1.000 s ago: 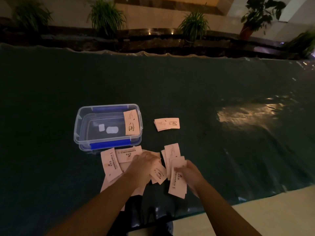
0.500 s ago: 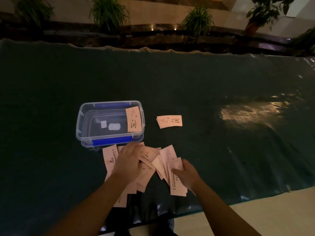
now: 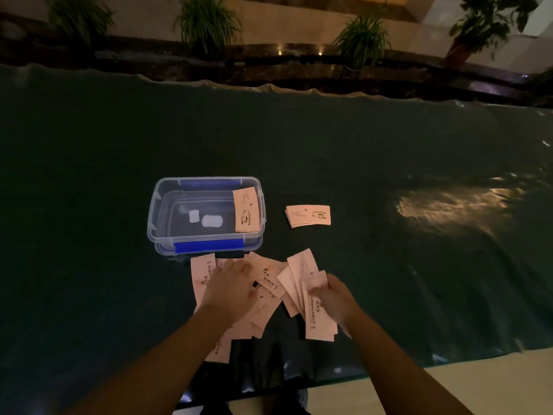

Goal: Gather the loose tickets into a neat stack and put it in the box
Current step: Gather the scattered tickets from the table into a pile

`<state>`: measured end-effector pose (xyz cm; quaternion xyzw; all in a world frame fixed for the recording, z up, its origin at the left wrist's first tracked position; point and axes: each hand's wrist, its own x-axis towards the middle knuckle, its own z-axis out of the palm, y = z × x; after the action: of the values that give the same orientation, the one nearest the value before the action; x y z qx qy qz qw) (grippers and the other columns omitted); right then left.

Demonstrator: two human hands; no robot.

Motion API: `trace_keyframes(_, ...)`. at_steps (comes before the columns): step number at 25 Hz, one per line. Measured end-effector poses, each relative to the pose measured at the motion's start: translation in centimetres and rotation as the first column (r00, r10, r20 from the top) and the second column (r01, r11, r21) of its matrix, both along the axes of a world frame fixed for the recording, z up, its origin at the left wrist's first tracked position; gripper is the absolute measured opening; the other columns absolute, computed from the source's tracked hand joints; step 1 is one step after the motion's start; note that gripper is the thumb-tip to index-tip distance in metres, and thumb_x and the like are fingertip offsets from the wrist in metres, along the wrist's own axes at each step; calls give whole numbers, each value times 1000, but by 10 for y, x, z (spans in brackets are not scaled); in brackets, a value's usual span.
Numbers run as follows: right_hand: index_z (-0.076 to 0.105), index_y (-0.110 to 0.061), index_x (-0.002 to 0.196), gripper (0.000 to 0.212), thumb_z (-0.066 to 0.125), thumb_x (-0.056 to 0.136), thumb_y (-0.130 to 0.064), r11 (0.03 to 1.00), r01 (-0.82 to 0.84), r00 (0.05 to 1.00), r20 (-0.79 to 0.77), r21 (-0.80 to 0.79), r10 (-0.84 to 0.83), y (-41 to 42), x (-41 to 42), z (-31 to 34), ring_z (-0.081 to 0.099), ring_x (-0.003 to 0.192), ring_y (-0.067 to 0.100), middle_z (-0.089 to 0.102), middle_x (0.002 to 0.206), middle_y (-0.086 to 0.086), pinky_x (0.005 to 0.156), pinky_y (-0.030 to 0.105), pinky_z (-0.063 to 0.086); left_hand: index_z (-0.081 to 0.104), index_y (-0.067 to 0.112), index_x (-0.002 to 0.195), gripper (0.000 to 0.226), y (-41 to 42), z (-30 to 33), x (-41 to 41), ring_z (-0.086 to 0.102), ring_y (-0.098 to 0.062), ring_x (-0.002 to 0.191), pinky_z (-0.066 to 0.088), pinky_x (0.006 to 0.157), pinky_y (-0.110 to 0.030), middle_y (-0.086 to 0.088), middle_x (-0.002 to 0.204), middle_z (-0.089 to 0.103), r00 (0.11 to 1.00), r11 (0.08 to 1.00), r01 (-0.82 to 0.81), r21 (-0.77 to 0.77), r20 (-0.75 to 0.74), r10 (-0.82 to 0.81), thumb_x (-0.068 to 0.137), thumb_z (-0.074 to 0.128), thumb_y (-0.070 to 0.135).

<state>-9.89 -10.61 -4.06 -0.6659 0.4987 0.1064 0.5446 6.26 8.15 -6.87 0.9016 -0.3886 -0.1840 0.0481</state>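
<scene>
Dark covered table (image 3: 329, 151) carries all items. Clear plastic box (image 3: 155, 217), lid off, sits left of centre w/ one ticket (image 3: 246, 209) leaning inside its right end. Small squared stack (image 3: 308, 216) lies apart, right of box. Loose tickets (image 3: 269, 283) fanned just in front of box, unaligned. Left hand (image 3: 229, 287) flat on the spread, palm down, grasping nothing. Right hand (image 3: 335, 298) pinches several tickets at their edge. Step: gathering, early. Next move, in my judgement: sweep spread toward right-hand bunch, square edges before boxing.

left hand (image 3: 229, 290) slid forward, loose tickets (image 3: 270, 284) bunched closer
</scene>
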Motion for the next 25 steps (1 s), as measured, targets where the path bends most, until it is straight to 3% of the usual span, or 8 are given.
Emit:
trace_keyframes(3,58,-23,139,41,62,99,-16,998,-68,998,11,-17,68,-4,24,3,62,112,17,62,133,-1,89,39,49,52,28,138,52,-7,-6,-27,55,-17,121,43,104,-40,2,138,59,976,996,-86,28,-196,90,93,51,55)
trace_keyframes(7,57,-24,141,46,64,97,-16,979,-203,979,-5,-17,203,-4,56,3,59,98,8,63,131,-1,69,29,46,47,25,142,60,-20,-8,-52,52,-18,126,42,106,-37,1,142,50,880,940,-341,-12,-356,315,90,63,49)
trace_keyframes(9,57,-23,139,46,65,95,-15,963,-268,963,-37,-38,267,-3,64,1,61,97,9,64,131,2,67,29,47,50,22,138,53,-26,-6,-57,54,-17,122,44,105,-33,0,139,54,850,911,-403,-83,-403,339,91,66,40)
trace_keyframes(12,57,-22,136,43,64,94,-16,956,-283,958,-67,-72,279,-4,67,-4,64,101,16,65,128,4,74,33,51,58,22,122,30,-30,-1,-61,59,-12,107,46,94,-26,1,125,63,850,925,-364,-113,-446,280,94,66,31)
trace_keyframes(16,55,-22,133,38,64,97,-19,969,-242,966,-103,-40,237,-9,52,-7,64,98,15,65,121,3,73,33,49,63,27,114,23,-35,5,-70,61,-7,107,51,96,-27,9,119,64,839,917,-336,-217,-510,187,91,70,29)
trace_keyframes(19,53,-24,131,35,64,98,-19,987,-159,984,-85,-23,156,-13,34,-11,66,102,20,66,123,5,83,39,53,62,20,124,32,-45,9,-81,59,-10,116,48,103,-29,4,129,62,816,920,-307,-242,-565,123,93,70,25)
trace_keyframes(21,49,-26,131,37,63,98,-18,996,-87,994,-65,4,88,-16,21,-14,69,103,24,66,122,6,82,40,55,59,22,128,39,-49,9,-86,57,-11,116,50,103,-32,4,132,58,783,923,-311,-226,-611,114,91,72,23)
trace_keyframes(25,63,-17,123,26,62,97,-16,993,113,992,-64,38,-110,-21,-8,-20,74,95,28,74,109,11,73,39,56,56,25,135,49,-43,5,-92,50,-12,130,46,111,-38,6,143,51,833,949,-245,-199,-544,101,89,74,31)
